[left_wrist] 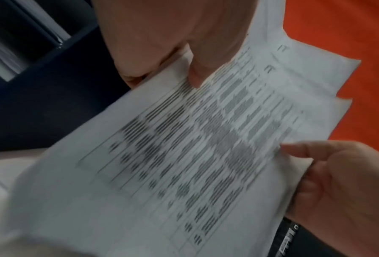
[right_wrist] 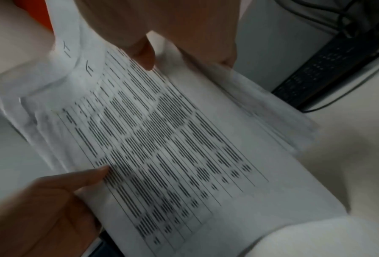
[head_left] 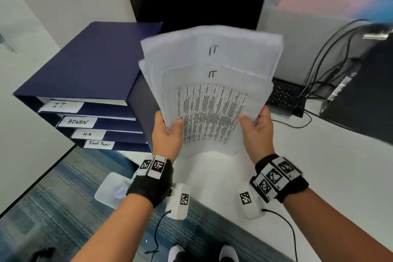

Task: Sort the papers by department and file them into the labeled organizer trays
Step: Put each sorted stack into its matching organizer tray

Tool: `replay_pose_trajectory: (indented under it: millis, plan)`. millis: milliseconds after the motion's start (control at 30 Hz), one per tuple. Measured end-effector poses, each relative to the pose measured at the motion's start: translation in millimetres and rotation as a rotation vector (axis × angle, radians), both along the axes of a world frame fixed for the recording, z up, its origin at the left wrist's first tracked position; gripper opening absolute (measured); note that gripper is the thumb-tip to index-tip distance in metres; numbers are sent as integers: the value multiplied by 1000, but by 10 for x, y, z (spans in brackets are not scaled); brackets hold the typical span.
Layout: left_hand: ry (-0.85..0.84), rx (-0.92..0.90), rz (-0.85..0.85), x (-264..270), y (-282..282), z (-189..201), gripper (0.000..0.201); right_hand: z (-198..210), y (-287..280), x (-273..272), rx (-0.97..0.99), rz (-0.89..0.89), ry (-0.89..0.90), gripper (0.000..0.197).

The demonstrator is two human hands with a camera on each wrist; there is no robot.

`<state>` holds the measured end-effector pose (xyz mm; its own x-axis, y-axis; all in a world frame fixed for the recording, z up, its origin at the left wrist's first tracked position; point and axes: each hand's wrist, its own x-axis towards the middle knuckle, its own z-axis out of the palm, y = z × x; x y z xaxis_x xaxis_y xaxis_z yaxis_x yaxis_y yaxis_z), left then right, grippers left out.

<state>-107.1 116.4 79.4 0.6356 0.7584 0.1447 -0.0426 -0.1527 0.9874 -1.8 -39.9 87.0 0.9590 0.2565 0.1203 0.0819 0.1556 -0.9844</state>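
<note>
I hold a fanned stack of white papers upright over the desk, with both hands at its lower edge. My left hand grips the left side with the thumb on the front sheet. My right hand grips the right side the same way. The front sheet is a printed table; two sheets behind it show a handwritten "IT" mark. The same papers fill the right wrist view. A dark blue organizer stands at the left with trays labeled I.T., ADMIN, H.R and Blank Paper.
A black monitor stands behind the papers. A black keyboard and cables lie at the right, beside a dark computer case. The white desk stretches to the right. Blue carpet lies below.
</note>
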Motion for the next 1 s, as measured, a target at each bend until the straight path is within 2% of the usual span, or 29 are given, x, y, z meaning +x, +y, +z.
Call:
replay_pose_trajectory:
  millis: [100,333,400,467,533,667,733,833,1000]
  plan:
    - [-47,-68,-12,-11,11,18,37,-60,-47,-1,10,15,62,40]
    - [-117,-194,31,24,127,145,21,-38,-39,31,58,5,114,37]
    - [-127,-223,-30,38,135,190,29,-13,-30,27,64,37,111,35]
    - [-90,-207,-92,63,116,218,37,7,-3,12,28,69,91,32]
    - [-61,-156,-115,94,72,251,34,14,32,-5,-15,65,58,27]
    - [-81,-81,-34,115,47,285,24,13,56,-15,-94,-46,-49,16]
    - [-102,-75,1,98,68,273,21,3,47,-11,-108,-73,-56,18]
    - [-31,-103,-20,74,94,165,18,-25,36,-19,-137,-46,4,25]
    - [8,-166,-68,55,68,57,24,-73,14,-54,-186,-67,14,23]
